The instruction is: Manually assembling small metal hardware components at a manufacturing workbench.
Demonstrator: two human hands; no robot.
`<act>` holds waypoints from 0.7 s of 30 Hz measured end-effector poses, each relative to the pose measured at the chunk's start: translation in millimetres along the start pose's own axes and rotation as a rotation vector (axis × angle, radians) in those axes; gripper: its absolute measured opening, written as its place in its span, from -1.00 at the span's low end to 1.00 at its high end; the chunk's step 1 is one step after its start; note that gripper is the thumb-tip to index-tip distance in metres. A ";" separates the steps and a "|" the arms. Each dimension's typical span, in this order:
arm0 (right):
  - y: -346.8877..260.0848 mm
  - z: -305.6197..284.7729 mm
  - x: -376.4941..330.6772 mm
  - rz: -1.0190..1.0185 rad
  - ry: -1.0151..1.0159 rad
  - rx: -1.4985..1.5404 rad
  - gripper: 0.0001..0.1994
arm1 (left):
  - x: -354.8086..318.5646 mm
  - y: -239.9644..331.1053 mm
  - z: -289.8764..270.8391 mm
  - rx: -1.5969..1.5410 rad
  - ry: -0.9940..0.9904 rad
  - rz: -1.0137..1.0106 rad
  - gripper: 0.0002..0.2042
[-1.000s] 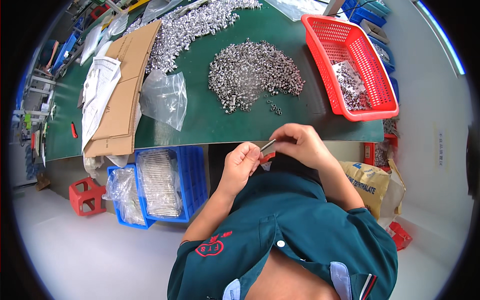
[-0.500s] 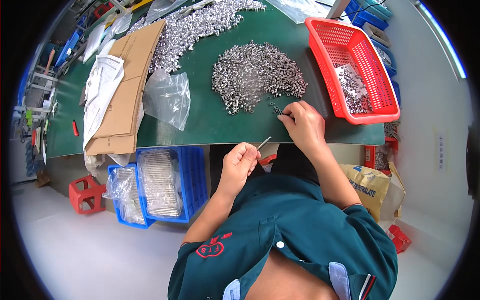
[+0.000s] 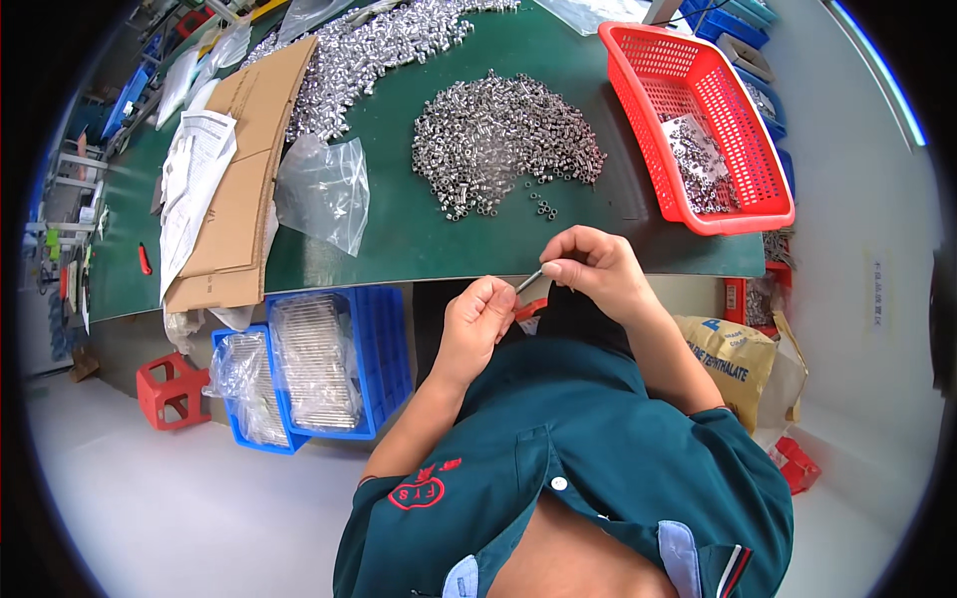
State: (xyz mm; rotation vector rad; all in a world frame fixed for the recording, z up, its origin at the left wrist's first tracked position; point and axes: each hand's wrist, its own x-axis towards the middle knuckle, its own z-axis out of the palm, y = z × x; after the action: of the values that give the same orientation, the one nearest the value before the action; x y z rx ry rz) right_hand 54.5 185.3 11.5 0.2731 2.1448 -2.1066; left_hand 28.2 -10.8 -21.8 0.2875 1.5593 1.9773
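Observation:
My left hand (image 3: 478,317) is closed around the lower end of a thin metal rod (image 3: 527,282), just below the front edge of the green table (image 3: 399,249). My right hand (image 3: 588,267) pinches the rod's upper tip between thumb and fingers; whatever small piece sits in the fingertips is hidden. A pile of small silver metal sleeves (image 3: 503,135) lies on the table right above both hands, with a few loose ones (image 3: 543,209) near the edge.
A red plastic basket (image 3: 743,189) with metal parts stands at the right. A second, bigger heap of parts (image 3: 369,50), a clear bag (image 3: 321,189), flat cardboard (image 3: 244,169) and papers (image 3: 194,179) lie to the left. Blue crates (image 3: 384,349) with bagged rods sit under the table.
My right hand went out to the loose pieces at the pile's edge, then came back to the tip of the rod. My left hand stayed put with the rod.

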 end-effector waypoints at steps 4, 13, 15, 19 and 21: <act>-4.3 1.6 -4.3 0.015 -0.026 0.031 -0.92 | -2.8 0.4 -0.2 0.036 0.005 -0.022 -0.75; -10.8 3.7 -12.0 -0.206 -0.042 -0.195 -0.89 | -5.5 5.0 2.1 -0.019 -0.015 -0.049 -0.76; -10.6 0.4 -12.3 -0.182 -0.030 -0.173 -0.89 | -3.4 6.4 3.8 0.002 -0.016 -0.024 -0.76; -12.6 -13.0 -11.9 -0.102 -0.037 -0.010 -0.86 | 3.5 13.9 9.9 -0.077 -0.098 -0.034 -0.76; -32.7 -21.5 -14.9 -0.314 0.003 -0.397 -0.79 | 10.7 20.6 13.5 -0.096 -0.133 -0.041 -0.75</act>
State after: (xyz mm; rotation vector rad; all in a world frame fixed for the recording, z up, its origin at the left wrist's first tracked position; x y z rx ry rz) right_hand 62.9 205.7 47.1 -0.1080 2.6861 -1.7469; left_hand 20.0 3.5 -0.6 0.3377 1.3719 1.9530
